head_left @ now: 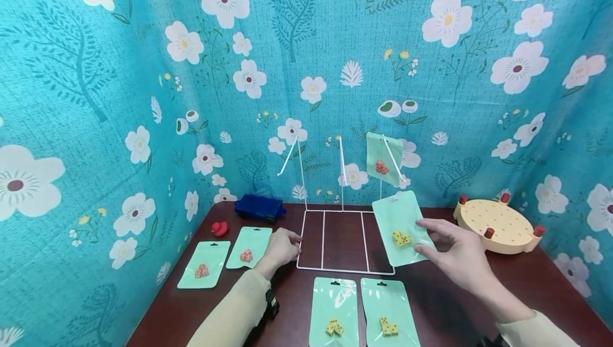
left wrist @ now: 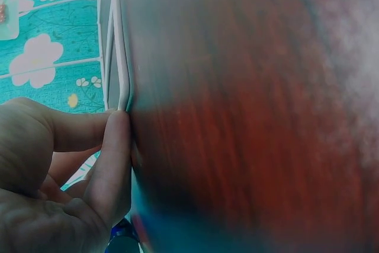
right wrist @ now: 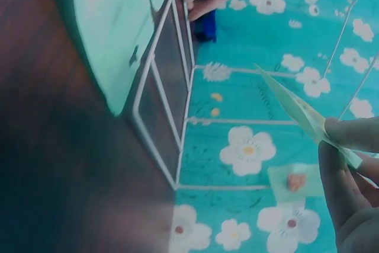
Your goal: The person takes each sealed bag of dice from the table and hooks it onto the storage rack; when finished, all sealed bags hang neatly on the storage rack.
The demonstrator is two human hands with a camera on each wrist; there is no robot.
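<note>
My right hand (head_left: 457, 254) pinches the edge of a mint-green pouch (head_left: 392, 216) with yellow dice on it, raised and tilted over the right side of a white wire rack (head_left: 346, 270). In the right wrist view this pouch (right wrist: 293, 108) is seen nearly edge-on between thumb and fingers. My left hand (head_left: 281, 248) grips the left side of the rack's base; up close, thumb and fingertip pinch the base wire (left wrist: 121, 57). From the rack's right hook hangs a pouch with red dice (head_left: 378, 150). The left hook (head_left: 289, 156) and middle hook (head_left: 342, 160) hold nothing.
Two pouches with yellow dice (head_left: 335, 304) (head_left: 390, 304) lie in front of the rack. Two red-dice pouches (head_left: 206, 259) (head_left: 249, 240) lie at left. Behind them are a red toy duck (head_left: 219, 229) and a blue object (head_left: 259, 207). A round wooden stand (head_left: 498, 224) sits at right.
</note>
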